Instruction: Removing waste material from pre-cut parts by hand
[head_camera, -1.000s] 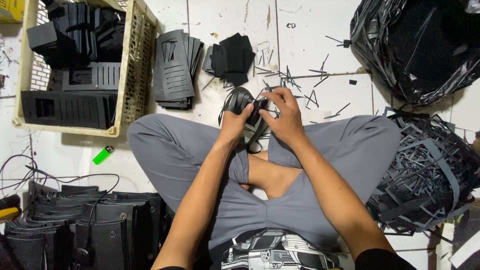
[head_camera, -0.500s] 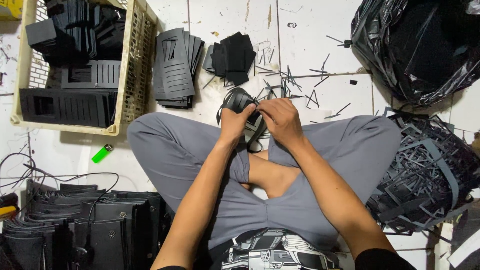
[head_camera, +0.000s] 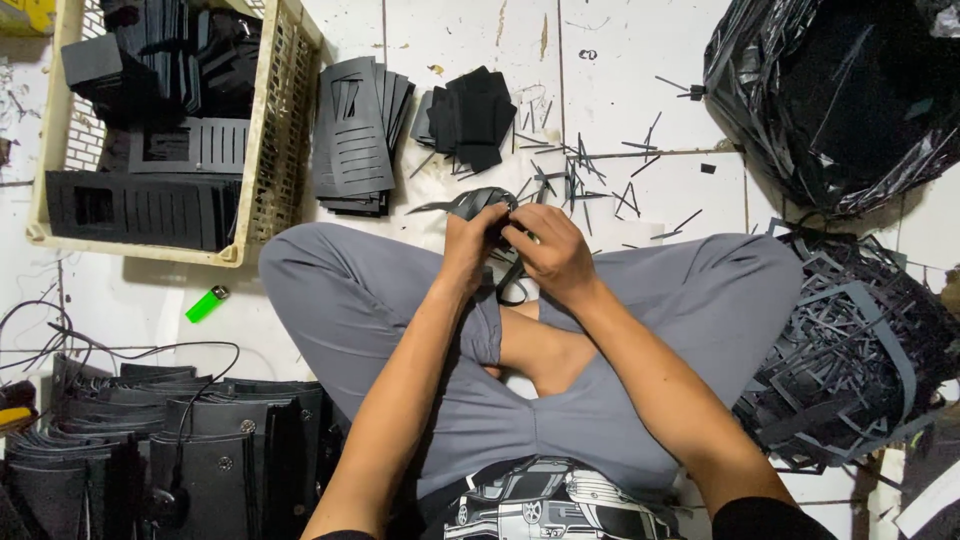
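Left hand: the left hand (head_camera: 468, 243) is closed around the near side of a dark grey, flat, die-cut sheet piece (head_camera: 478, 203), fingers curled over its edge.
Right hand: the right hand (head_camera: 553, 252) pinches the same piece from the other side, fingertips bent inward and touching those of the left hand.
Piece held: it sits above the crossed legs in grey trousers (head_camera: 350, 300), just in front of the knees; a thin black loop of the material (head_camera: 512, 285) hangs below the hands.
Ahead of the hands: a stack of dark slotted rectangular sheets (head_camera: 355, 135) and a smaller heap of black cut pieces (head_camera: 470, 118) lie on the white tiled floor (head_camera: 640, 60), with thin black offcut strips (head_camera: 590, 185) scattered just beyond the hands.
Left side: a cream plastic lattice crate (head_camera: 262, 130) holds more black slotted sheets; a small green lighter (head_camera: 206, 304) lies near the knee; upright black punched panels (head_camera: 200, 450) stand by the hip, with dark cables across them.
Right side: a shiny black plastic bag (head_camera: 840, 90) and a tangled pile of dark cut-out frames (head_camera: 850, 350).
Hard to make out: the hands cover most of the piece, so its full outline cannot be told; the crate, bag and panels are cut off at the edges.
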